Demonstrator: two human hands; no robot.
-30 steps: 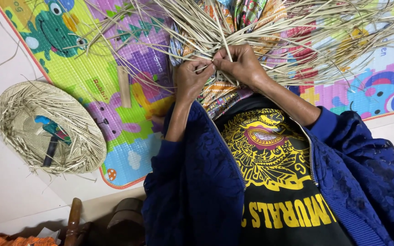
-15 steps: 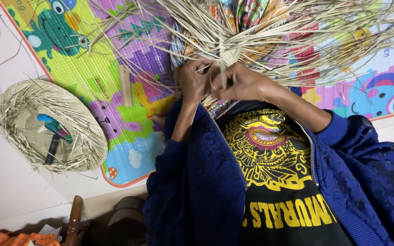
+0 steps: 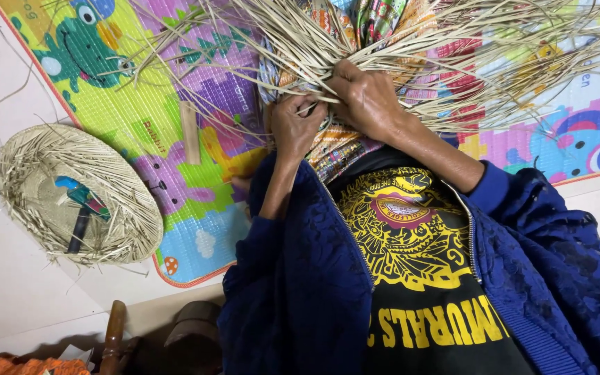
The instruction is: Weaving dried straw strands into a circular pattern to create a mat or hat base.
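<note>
Nearest the camera lay the person's dark blue jacket [image 3: 300, 292], open over a black shirt with a yellow print [image 3: 411, 236]. Both forearms reached up from it to a bundle of pale straw strips [image 3: 383, 42], which sat over patterned cloth [image 3: 335, 149] on the lap and fanned outward toward the top and right edges of the view.

The left hand [image 3: 294, 127] was curled shut, fingers folded round a few strands at the base of the bundle. The right hand [image 3: 364, 97] was just beside it, almost touching, also closed, its knuckles up and the strips gripped beneath the palm where they crossed.

Beyond the hands a bright play mat [image 3: 140, 125] with cartoon animals covered the floor; a short wooden stick [image 3: 189, 132] lay on it left of the left hand, apart from it. Loose strand ends crowded the mat above and to the right, leaving bare mat mostly to the left. Past the mat's red edge, on pale floor, sat a half-woven straw hat [image 3: 22, 167], brim frayed, with a blue-handled tool [image 3: 81, 198] resting inside it, well away from both hands.
</note>
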